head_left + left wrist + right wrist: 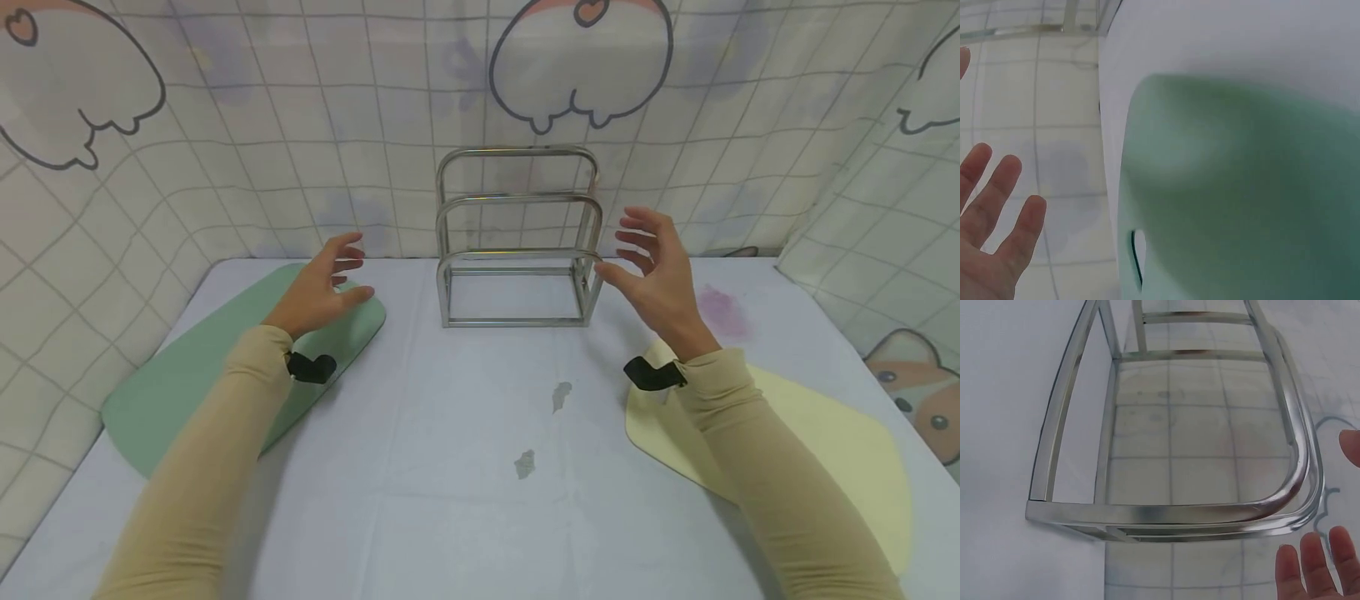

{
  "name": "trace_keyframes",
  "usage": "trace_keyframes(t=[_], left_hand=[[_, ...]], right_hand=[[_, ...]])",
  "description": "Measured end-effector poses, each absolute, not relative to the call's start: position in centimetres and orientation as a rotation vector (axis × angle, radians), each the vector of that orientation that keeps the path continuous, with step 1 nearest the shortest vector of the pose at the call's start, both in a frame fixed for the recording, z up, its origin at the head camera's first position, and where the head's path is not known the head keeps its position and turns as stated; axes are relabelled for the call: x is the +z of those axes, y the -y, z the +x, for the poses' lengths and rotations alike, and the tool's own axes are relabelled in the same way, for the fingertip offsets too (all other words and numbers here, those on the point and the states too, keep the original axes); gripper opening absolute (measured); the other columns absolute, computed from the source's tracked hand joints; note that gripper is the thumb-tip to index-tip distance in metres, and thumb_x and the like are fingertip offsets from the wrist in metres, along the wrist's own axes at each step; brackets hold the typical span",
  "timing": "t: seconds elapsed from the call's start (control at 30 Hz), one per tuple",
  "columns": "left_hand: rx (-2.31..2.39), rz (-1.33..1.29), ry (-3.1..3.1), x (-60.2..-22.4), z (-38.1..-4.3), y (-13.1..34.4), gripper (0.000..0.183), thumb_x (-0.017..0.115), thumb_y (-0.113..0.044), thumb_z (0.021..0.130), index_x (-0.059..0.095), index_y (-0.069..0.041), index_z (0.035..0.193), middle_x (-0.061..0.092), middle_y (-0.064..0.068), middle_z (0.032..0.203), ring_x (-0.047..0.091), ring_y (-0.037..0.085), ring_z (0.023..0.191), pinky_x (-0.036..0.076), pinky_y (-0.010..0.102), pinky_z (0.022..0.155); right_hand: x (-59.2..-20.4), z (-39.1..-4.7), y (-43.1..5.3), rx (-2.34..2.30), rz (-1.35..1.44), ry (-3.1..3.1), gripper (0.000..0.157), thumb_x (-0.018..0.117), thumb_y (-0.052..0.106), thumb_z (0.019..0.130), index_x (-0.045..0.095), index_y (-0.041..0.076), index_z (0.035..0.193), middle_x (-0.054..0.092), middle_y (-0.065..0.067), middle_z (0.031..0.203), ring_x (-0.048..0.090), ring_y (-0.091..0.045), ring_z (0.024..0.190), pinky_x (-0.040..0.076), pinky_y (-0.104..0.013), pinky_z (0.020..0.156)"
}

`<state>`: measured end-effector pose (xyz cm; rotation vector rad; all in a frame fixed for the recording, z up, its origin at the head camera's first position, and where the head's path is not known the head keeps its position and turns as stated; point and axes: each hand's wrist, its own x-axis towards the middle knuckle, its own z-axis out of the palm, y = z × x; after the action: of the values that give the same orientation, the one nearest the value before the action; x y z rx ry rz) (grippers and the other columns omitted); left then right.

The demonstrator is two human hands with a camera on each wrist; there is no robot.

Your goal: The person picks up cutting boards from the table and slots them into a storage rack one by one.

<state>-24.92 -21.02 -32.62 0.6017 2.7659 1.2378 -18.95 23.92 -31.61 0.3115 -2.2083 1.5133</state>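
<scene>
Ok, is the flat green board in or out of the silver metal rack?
Out: the green board lies on the white table, apart from the metal rack.

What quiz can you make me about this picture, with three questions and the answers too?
1. What colour is the board nearest the left hand?
2. Which is nearer the metal rack: A) left hand, B) right hand?
3. True or false: the yellow board stands in the rack.

Key:
1. Green.
2. B.
3. False: the yellow board lies on the table.
</scene>
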Motion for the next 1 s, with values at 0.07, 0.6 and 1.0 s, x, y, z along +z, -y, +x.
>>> trace_keyframes(t=[0.07,0.6,1.0], left_hand=[[1.216,0.586,-2.777,-32.5,-24.9,21.7,0.081,0.069,-0.021,0.098,0.021,-0.017,0.163,0.043,0.018,0.157,0.042,0.039,0.151,0.035,0.059,0.124],[1.043,0.454,-2.911,-31.5,-24.2,27.5,0.081,0.066,-0.029,0.101,0.019,-0.016,0.165,0.043,0.022,0.158,0.043,0.043,0.147,0.036,0.061,0.121],[0.981,0.332,-2.924,-31.9,-24.4,30.9,0.082,0.067,-0.028,0.100,0.020,-0.012,0.164,0.042,0.025,0.157,0.041,0.047,0.146,0.037,0.066,0.117]], right_hand=[[-31.4,-18.8,-23.7,1.522,0.326,2.178,0.071,0.077,-0.004,0.086,0.046,0.015,0.148,0.052,0.004,0.138,0.056,-0.006,0.126,0.051,-0.021,0.110],[-29.4,-17.5,-21.2,1.624,0.462,1.953,0.064,0.071,-0.018,0.082,0.048,-0.004,0.140,0.056,0.008,0.131,0.060,-0.013,0.122,0.051,-0.018,0.106],[-29.2,-16.8,-18.1,1.756,0.611,1.813,0.057,0.069,-0.021,0.080,0.056,0.002,0.131,0.060,-0.004,0.126,0.062,-0.022,0.116,0.054,-0.022,0.104]])
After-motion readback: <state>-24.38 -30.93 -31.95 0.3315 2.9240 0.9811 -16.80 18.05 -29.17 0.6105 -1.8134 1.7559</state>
